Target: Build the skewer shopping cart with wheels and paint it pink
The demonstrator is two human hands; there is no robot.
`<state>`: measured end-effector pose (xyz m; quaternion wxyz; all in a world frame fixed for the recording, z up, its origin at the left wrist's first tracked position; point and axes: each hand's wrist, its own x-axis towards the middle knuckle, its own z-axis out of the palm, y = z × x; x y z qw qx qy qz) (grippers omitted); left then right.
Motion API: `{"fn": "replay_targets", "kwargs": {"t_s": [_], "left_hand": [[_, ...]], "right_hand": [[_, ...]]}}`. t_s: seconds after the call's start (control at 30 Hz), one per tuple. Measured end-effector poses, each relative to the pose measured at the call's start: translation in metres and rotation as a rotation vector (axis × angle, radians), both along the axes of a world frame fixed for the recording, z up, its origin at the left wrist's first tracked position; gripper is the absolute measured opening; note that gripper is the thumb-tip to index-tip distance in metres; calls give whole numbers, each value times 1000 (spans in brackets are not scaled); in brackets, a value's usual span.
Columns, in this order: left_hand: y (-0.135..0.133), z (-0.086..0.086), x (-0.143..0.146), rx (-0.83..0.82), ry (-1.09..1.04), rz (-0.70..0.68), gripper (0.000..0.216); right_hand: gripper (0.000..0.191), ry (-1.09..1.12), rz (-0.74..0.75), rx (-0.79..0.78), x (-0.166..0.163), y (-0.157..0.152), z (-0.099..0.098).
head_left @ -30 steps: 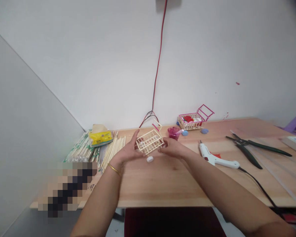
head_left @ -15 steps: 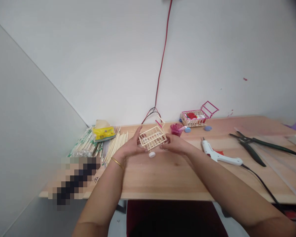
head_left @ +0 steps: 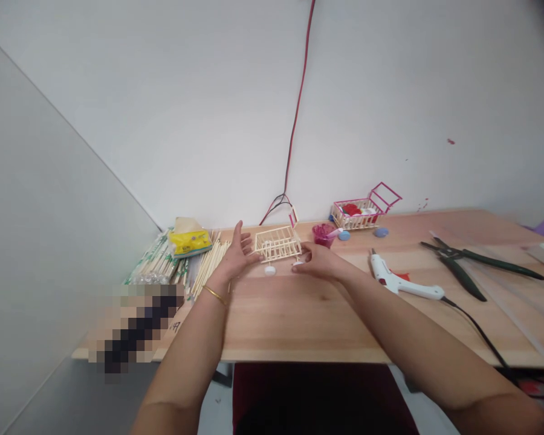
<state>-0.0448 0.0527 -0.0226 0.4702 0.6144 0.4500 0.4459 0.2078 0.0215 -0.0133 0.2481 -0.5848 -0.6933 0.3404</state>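
A miniature cart [head_left: 278,243] built from pale wooden sticks stands on the table between my hands, its pink-tipped handle rising at the right. White round wheels show below it, one at the front left [head_left: 270,270] and another under my right fingertips. My left hand [head_left: 236,258] is open at the cart's left end, thumb close to the corner and fingers spread upward. At the right end, my right hand [head_left: 321,261] bends around the lower corner, its thumb at the wheel and its fingers against the frame.
A similar pink-trimmed cart [head_left: 358,216] stands against the wall, with a cup of pink paint [head_left: 323,237] nearby. To the right lie a white glue gun [head_left: 405,286] with its cord and dark-handled cutters [head_left: 462,269]. Loose sticks [head_left: 208,266] and a yellow packet [head_left: 190,243] are left.
The stick cart has been lowered from a tilted hold between both hands to stand on the table. My left hand has let go and moved slightly left, opening its fingers.
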Motion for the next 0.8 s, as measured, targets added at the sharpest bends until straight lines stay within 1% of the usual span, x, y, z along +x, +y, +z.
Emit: {"fn": "replay_targets", "kwargs": {"t_s": [0.13, 0.3, 0.4, 0.57, 0.7, 0.8], "left_hand": [[-1, -2, 2, -50, -54, -89, 129], [-3, -13, 10, -8, -84, -140, 126], [-3, -19, 16, -4, -63, -158, 125], [-3, -21, 19, 1, -41, -123, 125], [2, -24, 18, -5, -82, -62, 119], [8, -27, 15, 16, -145, 23, 115]], "right_hand": [[56, 30, -2, 17, 4, 3, -4], [68, 69, -33, 44, 9, 6, -4], [64, 103, -20, 38, 8, 6, -2], [53, 161, 4, 16, 2, 5, -3], [55, 207, 7, -23, -1, 3, -5], [59, 204, -6, -25, -2, 2, -5]]}}
